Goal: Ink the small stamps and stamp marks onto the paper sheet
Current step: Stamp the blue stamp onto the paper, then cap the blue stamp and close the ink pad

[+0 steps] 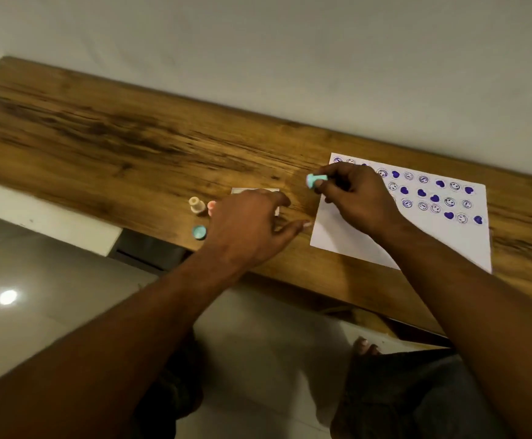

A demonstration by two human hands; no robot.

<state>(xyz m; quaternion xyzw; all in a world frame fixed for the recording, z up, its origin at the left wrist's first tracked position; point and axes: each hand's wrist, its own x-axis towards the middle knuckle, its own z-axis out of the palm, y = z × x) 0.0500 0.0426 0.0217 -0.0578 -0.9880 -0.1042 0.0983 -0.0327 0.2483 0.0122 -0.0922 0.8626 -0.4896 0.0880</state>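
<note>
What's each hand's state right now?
Left hand: open, fingers spread over the white square ink pad; whether it touches the pad cannot be told.
Right hand: pinches the small teal round stamp.

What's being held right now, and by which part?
The right hand pinches the teal stamp by one end; the other end sticks out. The left hand lies over the ink pad, grip unclear.

No letters, numbers or brand names legible on my feed. Only signs noted are purple stamped marks on the paper sheet (347, 236): rows of round smiley faces (449, 201) mixed with solid hearts (435, 198). Teal stamp (314, 180) and ink pad (252, 191): no label readable, too blurred to tell.
</note>
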